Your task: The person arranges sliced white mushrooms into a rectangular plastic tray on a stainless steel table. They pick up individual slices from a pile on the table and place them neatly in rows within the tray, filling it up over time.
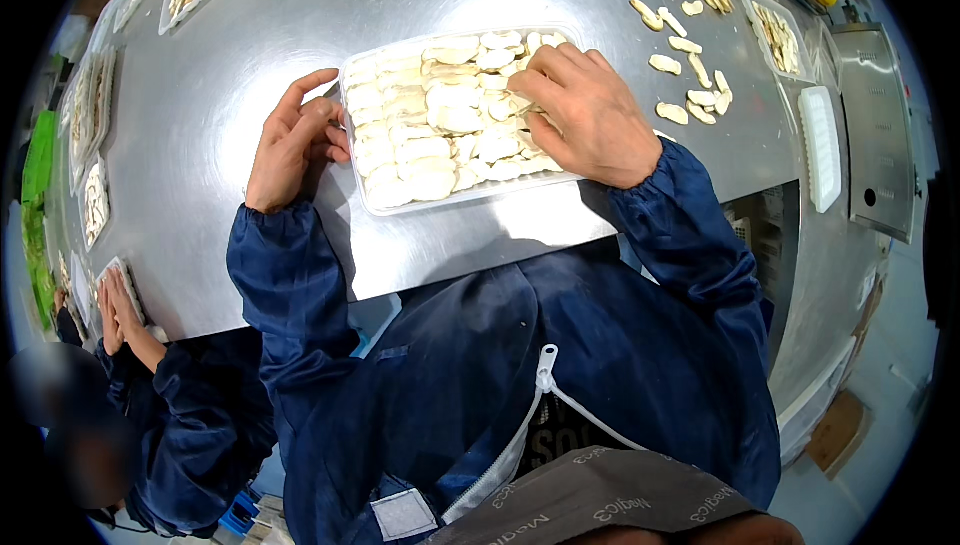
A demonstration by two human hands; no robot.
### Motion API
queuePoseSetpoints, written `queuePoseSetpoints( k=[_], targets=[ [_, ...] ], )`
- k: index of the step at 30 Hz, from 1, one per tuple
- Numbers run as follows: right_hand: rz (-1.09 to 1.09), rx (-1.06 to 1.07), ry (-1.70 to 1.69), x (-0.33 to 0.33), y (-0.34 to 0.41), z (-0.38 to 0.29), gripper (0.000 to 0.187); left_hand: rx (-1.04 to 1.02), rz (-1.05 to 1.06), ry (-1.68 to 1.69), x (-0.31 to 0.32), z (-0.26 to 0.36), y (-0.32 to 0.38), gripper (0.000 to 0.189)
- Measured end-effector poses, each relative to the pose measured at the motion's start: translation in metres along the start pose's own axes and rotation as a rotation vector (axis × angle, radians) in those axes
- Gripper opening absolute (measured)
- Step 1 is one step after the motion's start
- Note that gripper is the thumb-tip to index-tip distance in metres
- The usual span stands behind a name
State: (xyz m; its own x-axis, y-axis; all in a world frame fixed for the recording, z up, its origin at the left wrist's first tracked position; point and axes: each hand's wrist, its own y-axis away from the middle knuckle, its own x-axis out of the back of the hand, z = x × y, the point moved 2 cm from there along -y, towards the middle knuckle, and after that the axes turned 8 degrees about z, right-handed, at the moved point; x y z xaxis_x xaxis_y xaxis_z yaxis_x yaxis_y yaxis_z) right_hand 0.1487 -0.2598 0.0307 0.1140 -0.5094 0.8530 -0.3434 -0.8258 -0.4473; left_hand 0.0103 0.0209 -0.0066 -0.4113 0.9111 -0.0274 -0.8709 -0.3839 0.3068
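Observation:
A translucent plastic tray [469,198] lies on the steel tabletop in front of me. Pale dried slices [454,106], possibly mushroom, fill it in overlapping rows. My left hand [296,136] holds the tray's left edge, index finger at the upper corner and the other fingers curled against the side. Over the right part of the tray bends my right hand [589,113], its fingers down among the slices. Its fingertips are partly hidden, so whether a slice is pinched there cannot be seen.
Loose slices [684,44] lie scattered to the right, near a smaller tray of slices [778,38]. A white ribbed tray [820,147] stands beside a steel machine [877,128]. More filled trays [94,106] line the left. A co-worker's hands [120,308] rest on a tray at lower left.

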Motion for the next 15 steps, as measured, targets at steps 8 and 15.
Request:
queuePoseSetpoints(
  k=[8,15],
  targets=[
    [-0.034,0.009,0.023,-0.0059,-0.0038,0.0033,0.018,-0.007,-0.014,0.01,-0.0002,0.0007,0.0002,0.04],
    [-0.06,0.018,0.017,-0.0041,-0.0084,0.0032,0.021,-0.011,-0.014,0.005,-0.0001,0.0005,0.0012,0.041]
  ],
)
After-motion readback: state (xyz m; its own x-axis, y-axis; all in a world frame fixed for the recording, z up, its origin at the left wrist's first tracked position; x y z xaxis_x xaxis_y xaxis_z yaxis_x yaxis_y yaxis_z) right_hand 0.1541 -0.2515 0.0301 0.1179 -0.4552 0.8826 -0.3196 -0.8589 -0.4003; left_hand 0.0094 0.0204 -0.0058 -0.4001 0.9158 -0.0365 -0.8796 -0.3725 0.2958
